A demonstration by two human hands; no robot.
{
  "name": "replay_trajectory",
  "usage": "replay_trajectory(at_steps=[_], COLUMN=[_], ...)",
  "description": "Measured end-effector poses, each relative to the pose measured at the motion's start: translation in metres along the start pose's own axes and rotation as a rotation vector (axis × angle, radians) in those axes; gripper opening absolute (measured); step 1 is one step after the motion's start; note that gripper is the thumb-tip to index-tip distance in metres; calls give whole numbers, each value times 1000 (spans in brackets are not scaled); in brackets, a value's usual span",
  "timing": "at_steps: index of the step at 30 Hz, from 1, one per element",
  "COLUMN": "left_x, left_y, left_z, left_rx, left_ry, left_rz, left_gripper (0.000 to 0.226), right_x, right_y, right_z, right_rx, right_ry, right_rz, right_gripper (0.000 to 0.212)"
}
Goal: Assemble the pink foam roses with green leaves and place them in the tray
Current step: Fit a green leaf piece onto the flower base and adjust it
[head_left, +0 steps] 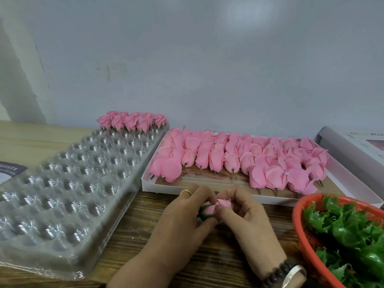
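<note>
Over the wooden table, my left hand (182, 217) and my right hand (245, 217) meet around one pink foam rose (216, 206) with a green leaf base (204, 213) on it. The left fingers curl round the leaf end, and the right fingers pinch the petals. A clear plastic tray (68, 196) with many round cups lies to the left. Several finished roses (133, 121) stand in its far row. A white box (207, 181) behind my hands holds several bare pink roses (239, 159). An orange basket (299, 231) at the right holds green leaves (349, 229).
A pale wall stands close behind the table. A white carton (353, 146) lies at the far right, and a printed card (10, 171) at the left edge. Bare wooden tabletop (149, 225) shows between the tray and the basket, under my hands.
</note>
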State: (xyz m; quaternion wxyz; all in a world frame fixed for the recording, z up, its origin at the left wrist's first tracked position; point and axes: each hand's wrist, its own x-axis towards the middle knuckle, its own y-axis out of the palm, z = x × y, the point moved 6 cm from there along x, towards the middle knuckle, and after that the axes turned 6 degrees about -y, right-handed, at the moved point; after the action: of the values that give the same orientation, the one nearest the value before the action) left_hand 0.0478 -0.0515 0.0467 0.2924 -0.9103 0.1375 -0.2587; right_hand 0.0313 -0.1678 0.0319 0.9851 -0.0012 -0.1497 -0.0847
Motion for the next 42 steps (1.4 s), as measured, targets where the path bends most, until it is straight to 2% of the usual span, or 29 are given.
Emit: replay_trajectory(at_steps=[4, 9, 15, 19, 27, 32, 37, 42], left_x=[0, 0, -4, -2, -3, 0, -2, -1], left_y=[0, 0, 3, 7, 6, 9, 8, 2], left_z=[-3, -10, -7, -7, -11, -10, -7, -6], left_rx=[64, 252, 203, 204, 236, 248, 319, 329], left_ry=[16, 61, 22, 24, 50, 49, 78, 106], left_rz=[-18, -72, -91, -50, -48, -34, 15, 111], left_gripper=[16, 13, 30, 35, 20, 24, 25, 19], right_x=[1, 1, 1, 1, 0, 0, -3, -7], right_y=[0, 0, 1, 1, 4, 2, 7, 6], right_z=[-4, -7, -7, -6, -9, -10, -10, -11], right_rx=[-41, -108, -115, -160, -217, -182, -133, -41], right_ry=[-5, -28, -39, -63, -55, -17, -6, -17], right_rz=[5, -9, -9, -2, 14, -43, 27, 91], right_gripper=[11, 12, 13, 12, 9, 24, 32, 27])
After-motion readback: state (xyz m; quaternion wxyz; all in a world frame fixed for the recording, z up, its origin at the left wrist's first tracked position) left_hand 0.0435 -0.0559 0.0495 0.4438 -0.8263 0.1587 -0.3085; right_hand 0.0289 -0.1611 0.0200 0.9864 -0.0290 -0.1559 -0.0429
